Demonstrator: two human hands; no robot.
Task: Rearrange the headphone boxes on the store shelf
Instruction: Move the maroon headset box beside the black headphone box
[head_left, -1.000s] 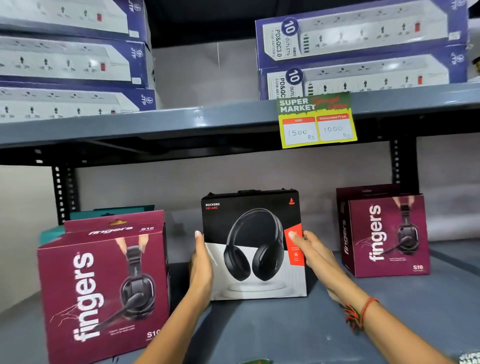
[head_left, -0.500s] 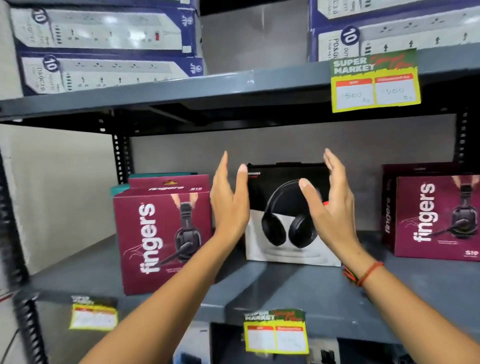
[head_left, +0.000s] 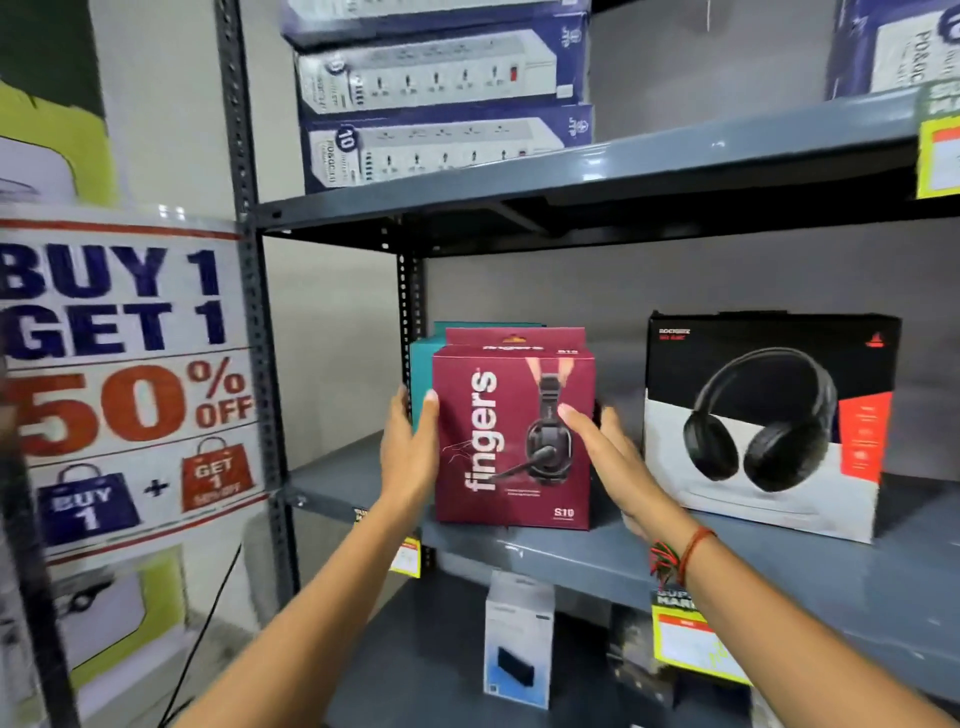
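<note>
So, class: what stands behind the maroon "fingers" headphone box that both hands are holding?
Behind the maroon box a teal box shows only along its left edge and top. The rest of it, with any printing, is covered, so its contents cannot be told.

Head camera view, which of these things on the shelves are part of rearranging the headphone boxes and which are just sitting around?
Part of the job:
maroon Fingers box, gripped at its sides by the left hand and right hand
black headphone box
teal box behind the maroon one

Just there:
power strip boxes
sale poster
price tag
small box on the lower shelf
</note>
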